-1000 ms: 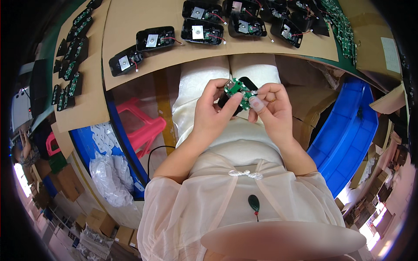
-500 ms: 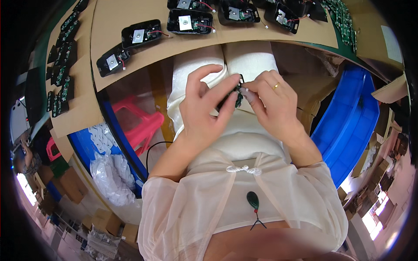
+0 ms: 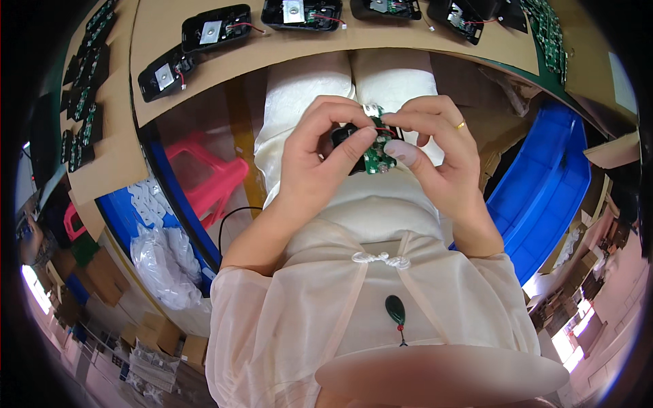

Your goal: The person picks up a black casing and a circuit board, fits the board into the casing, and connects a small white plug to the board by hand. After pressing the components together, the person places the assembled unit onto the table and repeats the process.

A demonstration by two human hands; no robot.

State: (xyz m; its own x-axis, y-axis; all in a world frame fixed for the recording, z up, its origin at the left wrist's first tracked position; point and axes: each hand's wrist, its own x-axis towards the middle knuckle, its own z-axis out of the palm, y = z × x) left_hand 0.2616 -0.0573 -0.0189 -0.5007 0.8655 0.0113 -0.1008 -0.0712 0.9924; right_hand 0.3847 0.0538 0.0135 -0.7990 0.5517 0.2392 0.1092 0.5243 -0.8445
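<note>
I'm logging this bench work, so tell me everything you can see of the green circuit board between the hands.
The circuit board is green and rigid-looking, crowded with small parts, some silvery like metal. A thin red wire runs over it. It is held above the white trousers, against a black, plastic-looking piece. The left hand holds from the left; the right hand's thumb and fingertips are at its right, partly hiding it.

Between the two hands' fingers [image 3: 333,109], a circuit board [image 3: 375,162] fills the gap. Ahead of them, room above the thighs [image 3: 299,92] reaches the table [image 3: 211,66], where black housings [image 3: 197,34] form a barrier. A pink stool [image 3: 235,170] blocks the left, a blue tray [image 3: 544,190] the far right.
</note>
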